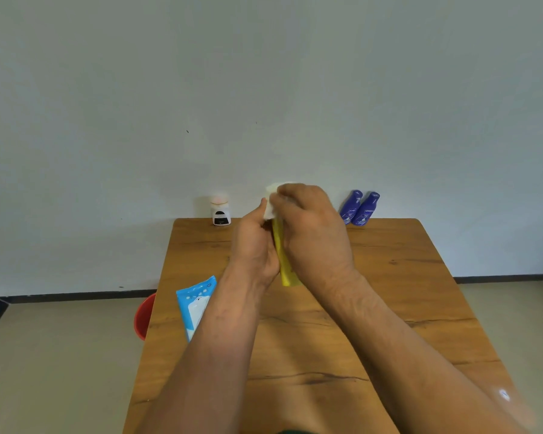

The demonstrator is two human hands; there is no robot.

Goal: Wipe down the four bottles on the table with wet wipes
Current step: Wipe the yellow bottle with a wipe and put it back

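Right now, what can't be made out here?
All head view.
Top and most of the yellow bottle: hidden by the left hand, right hand and wet wipe.
Near end of the wipes pack: behind the left forearm.
Most of the red container: behind the table edge.
Labels on the blue bottles and white bottle: too small to read.

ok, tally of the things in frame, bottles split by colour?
yellow bottle: 1
blue bottles: 2
white bottle: 1
white wipe: 1
wipes pack: 1
red bucket: 1
Total: 7
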